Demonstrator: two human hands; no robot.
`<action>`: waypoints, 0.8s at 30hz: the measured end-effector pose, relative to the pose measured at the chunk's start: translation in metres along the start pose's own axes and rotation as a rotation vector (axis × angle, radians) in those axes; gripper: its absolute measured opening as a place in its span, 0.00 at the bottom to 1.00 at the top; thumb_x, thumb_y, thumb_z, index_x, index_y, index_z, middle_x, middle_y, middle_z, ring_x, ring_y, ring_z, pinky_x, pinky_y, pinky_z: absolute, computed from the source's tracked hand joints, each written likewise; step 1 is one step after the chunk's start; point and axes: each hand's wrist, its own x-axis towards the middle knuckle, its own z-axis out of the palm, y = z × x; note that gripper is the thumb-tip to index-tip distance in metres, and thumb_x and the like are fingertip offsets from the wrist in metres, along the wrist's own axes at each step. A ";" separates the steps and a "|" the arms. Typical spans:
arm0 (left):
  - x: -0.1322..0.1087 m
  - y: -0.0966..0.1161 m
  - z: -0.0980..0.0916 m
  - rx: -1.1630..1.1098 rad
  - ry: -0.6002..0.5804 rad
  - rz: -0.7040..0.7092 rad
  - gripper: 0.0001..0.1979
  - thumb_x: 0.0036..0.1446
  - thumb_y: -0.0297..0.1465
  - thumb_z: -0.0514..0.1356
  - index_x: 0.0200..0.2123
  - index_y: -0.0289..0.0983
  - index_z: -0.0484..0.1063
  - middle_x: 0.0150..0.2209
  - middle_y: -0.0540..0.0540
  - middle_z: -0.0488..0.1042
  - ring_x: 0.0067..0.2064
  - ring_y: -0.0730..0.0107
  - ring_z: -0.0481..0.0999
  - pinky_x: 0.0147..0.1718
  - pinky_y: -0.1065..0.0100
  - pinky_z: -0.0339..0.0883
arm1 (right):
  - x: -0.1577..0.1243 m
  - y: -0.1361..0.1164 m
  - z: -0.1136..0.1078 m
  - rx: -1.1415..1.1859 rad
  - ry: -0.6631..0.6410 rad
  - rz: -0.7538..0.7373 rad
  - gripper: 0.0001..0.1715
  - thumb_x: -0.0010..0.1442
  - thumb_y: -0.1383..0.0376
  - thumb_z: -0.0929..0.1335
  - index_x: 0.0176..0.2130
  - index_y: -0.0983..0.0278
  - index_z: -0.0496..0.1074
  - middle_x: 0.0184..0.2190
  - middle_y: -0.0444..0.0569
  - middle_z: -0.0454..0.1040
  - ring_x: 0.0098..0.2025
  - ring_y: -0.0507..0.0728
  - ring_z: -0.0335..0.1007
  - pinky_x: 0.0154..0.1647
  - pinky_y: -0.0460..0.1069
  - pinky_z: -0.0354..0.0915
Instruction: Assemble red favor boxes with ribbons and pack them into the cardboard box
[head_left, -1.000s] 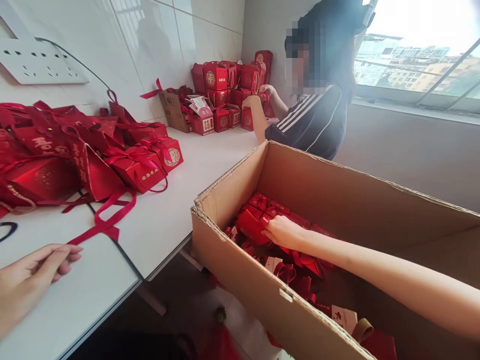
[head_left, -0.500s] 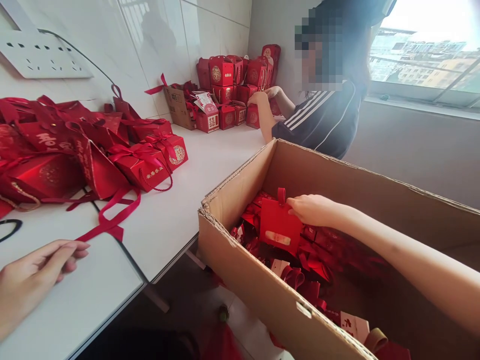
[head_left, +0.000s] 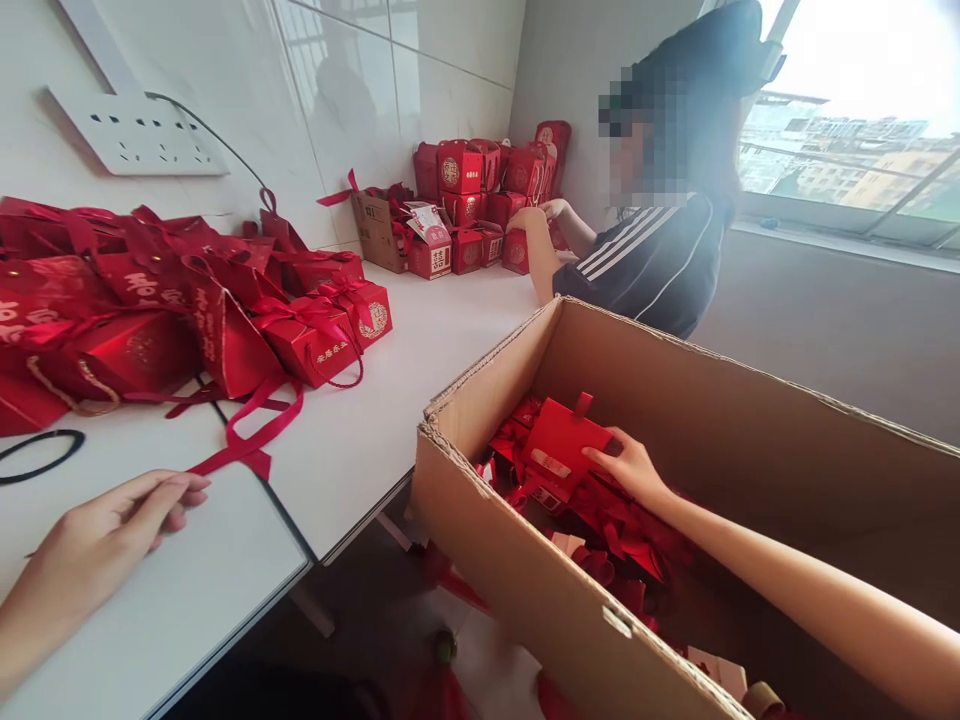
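Holding a tilted red box (head_left: 564,432) inside the cardboard carton (head_left: 510,560).
Grasping its edge with the right hand (head_left: 628,466), above other red packages (head_left: 641,555); with the left hand (head_left: 124,515), pinching a red ribbon (head_left: 223,457) over the white surface (head_left: 217,580), near the pile of red boxes (head_left: 232,335).

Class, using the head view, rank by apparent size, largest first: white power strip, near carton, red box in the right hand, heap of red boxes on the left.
1. Near carton
2. Heap of red boxes
3. Power strip
4. Red box in the right hand
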 end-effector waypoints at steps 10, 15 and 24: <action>-0.039 0.050 -0.003 -0.086 -0.005 0.095 0.13 0.47 0.41 0.57 0.35 0.42 0.69 0.36 0.53 0.75 0.35 0.66 0.75 0.33 0.72 0.69 | 0.001 -0.065 -0.042 0.709 0.124 0.155 0.13 0.56 0.58 0.63 0.39 0.62 0.63 0.36 0.51 0.74 0.38 0.58 0.74 0.39 0.56 0.73; -0.080 0.123 0.023 -0.333 -0.116 0.483 0.17 0.54 0.39 0.56 0.47 0.43 0.63 0.45 0.45 0.69 0.38 0.65 0.73 0.34 0.68 0.70 | -0.026 -0.138 -0.069 0.947 0.000 0.248 0.11 0.59 0.59 0.59 0.38 0.62 0.64 0.40 0.51 0.74 0.43 0.55 0.73 0.48 0.52 0.68; -0.126 0.220 0.017 -0.871 -0.192 0.512 0.32 0.54 0.38 0.59 0.59 0.50 0.49 0.58 0.43 0.57 0.54 0.59 0.65 0.46 0.62 0.68 | -0.093 -0.196 -0.042 0.999 -0.371 0.127 0.18 0.57 0.53 0.61 0.40 0.61 0.70 0.35 0.49 0.77 0.35 0.57 0.75 0.27 0.48 0.72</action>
